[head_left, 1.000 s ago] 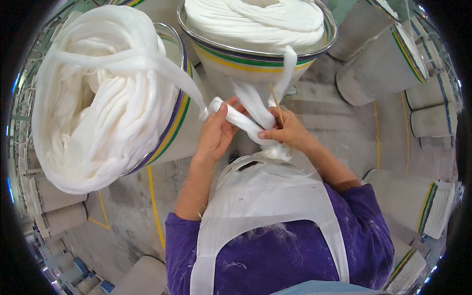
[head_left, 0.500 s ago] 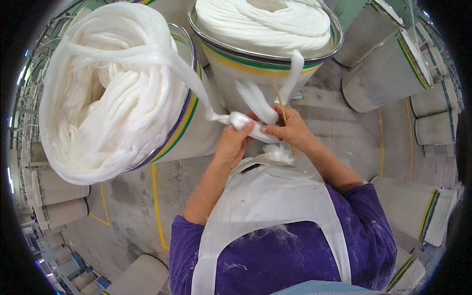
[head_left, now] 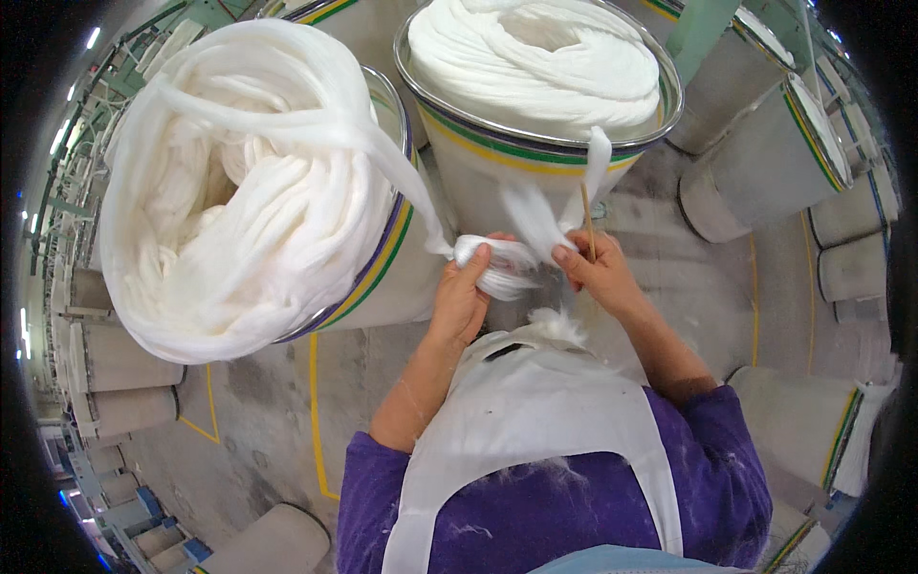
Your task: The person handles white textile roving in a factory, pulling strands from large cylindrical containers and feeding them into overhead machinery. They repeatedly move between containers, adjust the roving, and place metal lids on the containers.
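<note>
My left hand point(head_left: 462, 296) grips a thick white sliver strand point(head_left: 382, 158) that runs up and left to the big can on the left point(head_left: 387, 258), heaped with white coiled fibre. My right hand point(head_left: 598, 273) pinches a second white strand point(head_left: 596, 158) hanging from the can straight ahead point(head_left: 478, 163), and a thin wooden stick point(head_left: 587, 218) stands up between its fingers. The two strand ends overlap between my hands in a white bundle point(head_left: 507, 263). A tuft of loose fibre point(head_left: 555, 325) lies just below, on my white apron.
Several grey cans with striped rims stand at the right point(head_left: 765, 153) and along the left edge point(head_left: 115, 354). Yellow lines point(head_left: 314, 411) mark the concrete floor. A green machine frame point(head_left: 703, 33) rises behind the front can.
My hands have come closer together and the two strand ends are now wrapped into one bundle. The view has shifted slightly, the left can sitting lower and nearer.
</note>
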A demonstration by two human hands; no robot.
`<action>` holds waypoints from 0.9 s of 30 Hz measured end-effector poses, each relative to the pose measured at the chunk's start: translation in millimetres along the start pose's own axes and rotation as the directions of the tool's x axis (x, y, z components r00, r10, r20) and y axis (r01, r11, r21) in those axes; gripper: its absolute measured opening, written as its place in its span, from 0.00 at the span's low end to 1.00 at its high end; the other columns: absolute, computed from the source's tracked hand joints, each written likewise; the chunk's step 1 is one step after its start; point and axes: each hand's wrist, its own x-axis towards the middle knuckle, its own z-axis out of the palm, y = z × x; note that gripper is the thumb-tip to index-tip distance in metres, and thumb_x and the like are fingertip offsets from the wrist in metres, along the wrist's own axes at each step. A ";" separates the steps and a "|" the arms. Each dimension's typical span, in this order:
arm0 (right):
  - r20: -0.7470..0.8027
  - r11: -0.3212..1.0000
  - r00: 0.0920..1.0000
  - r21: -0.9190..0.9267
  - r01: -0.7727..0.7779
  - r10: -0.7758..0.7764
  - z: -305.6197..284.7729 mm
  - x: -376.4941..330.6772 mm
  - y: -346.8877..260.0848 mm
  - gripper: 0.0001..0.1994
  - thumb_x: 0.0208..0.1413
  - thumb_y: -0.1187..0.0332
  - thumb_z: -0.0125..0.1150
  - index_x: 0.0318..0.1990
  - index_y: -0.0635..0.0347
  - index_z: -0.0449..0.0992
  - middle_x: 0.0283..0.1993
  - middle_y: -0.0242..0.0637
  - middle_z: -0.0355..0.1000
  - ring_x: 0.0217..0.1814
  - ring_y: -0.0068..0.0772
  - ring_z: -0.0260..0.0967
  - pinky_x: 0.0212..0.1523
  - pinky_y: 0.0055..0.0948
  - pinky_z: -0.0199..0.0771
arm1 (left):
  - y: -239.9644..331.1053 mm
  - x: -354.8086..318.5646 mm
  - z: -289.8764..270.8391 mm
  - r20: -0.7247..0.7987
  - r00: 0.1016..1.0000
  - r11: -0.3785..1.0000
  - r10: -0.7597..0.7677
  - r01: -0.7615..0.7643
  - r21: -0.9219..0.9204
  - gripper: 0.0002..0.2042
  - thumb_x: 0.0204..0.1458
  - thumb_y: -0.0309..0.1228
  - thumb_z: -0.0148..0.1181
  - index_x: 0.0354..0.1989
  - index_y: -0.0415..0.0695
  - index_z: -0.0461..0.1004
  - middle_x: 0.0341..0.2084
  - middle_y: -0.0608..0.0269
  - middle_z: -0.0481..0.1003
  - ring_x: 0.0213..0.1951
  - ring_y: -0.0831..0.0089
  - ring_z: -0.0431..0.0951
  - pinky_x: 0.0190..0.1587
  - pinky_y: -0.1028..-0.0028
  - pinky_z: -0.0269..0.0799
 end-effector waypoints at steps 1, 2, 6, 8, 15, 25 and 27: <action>0.085 0.999 0.996 -0.043 -0.018 0.022 -0.6 -1.5 0.4 0.15 0.54 0.58 0.66 0.32 0.63 0.76 0.20 0.25 0.66 0.20 0.15 0.60 0.20 0.20 0.59 | 2.1 1.3 -0.7 -0.013 1.000 1.000 0.003 -0.003 0.002 0.19 0.62 0.36 0.50 0.55 0.35 0.66 0.48 0.53 0.74 0.50 0.65 0.74 0.55 0.65 0.70; 0.140 0.995 0.990 -0.097 -0.009 0.022 -0.6 -2.7 1.1 0.16 0.54 0.56 0.65 0.31 0.64 0.77 0.20 0.26 0.67 0.20 0.15 0.59 0.20 0.21 0.58 | 4.2 2.6 -0.4 -0.081 0.996 1.000 -0.022 0.022 -0.009 0.19 0.63 0.36 0.50 0.56 0.35 0.65 0.49 0.52 0.73 0.51 0.65 0.74 0.56 0.64 0.70; 0.196 0.964 0.980 -0.264 0.019 0.034 -0.1 -2.8 6.9 0.21 0.55 0.50 0.62 0.31 0.64 0.78 0.18 0.28 0.65 0.20 0.20 0.58 0.21 0.26 0.57 | 14.3 5.2 5.6 0.046 0.999 0.992 0.025 -0.019 -0.124 0.20 0.63 0.37 0.50 0.57 0.35 0.62 0.55 0.49 0.69 0.53 0.62 0.73 0.57 0.63 0.69; 0.191 0.971 0.978 -0.237 -0.036 0.083 1.4 -1.6 10.8 0.21 0.55 0.50 0.62 0.33 0.64 0.79 0.18 0.30 0.64 0.20 0.22 0.59 0.22 0.26 0.58 | 16.8 3.9 11.3 0.147 0.989 0.930 0.023 0.033 -0.366 0.19 0.63 0.36 0.48 0.57 0.36 0.62 0.57 0.47 0.68 0.54 0.61 0.73 0.57 0.64 0.70; 0.093 0.981 0.995 -0.194 -0.008 0.027 3.1 4.0 11.8 0.20 0.58 0.52 0.59 0.39 0.64 0.78 0.21 0.29 0.67 0.21 0.20 0.61 0.22 0.24 0.60 | 11.1 -4.9 35.5 0.149 0.951 0.946 0.270 -0.291 0.144 0.16 0.60 0.26 0.52 0.55 0.38 0.62 0.57 0.46 0.68 0.54 0.62 0.73 0.56 0.65 0.72; 0.234 0.925 0.904 -0.044 0.378 -0.358 -12.6 15.4 -111.6 0.25 0.67 0.50 0.38 0.33 0.62 0.74 0.22 0.32 0.69 0.22 0.19 0.62 0.22 0.22 0.63 | 33.4 -11.2 58.0 0.221 0.971 0.966 0.086 -0.136 0.221 0.14 0.57 0.25 0.56 0.51 0.37 0.69 0.46 0.56 0.76 0.47 0.70 0.75 0.50 0.69 0.72; 0.318 0.901 0.882 -0.150 0.408 -0.347 3.9 26.1 -121.8 0.26 0.67 0.48 0.39 0.30 0.61 0.75 0.22 0.36 0.70 0.22 0.28 0.66 0.25 0.28 0.65 | 31.4 -12.5 61.9 0.232 0.969 0.952 0.081 -0.144 0.271 0.14 0.57 0.26 0.57 0.50 0.38 0.70 0.43 0.61 0.76 0.45 0.73 0.75 0.49 0.72 0.70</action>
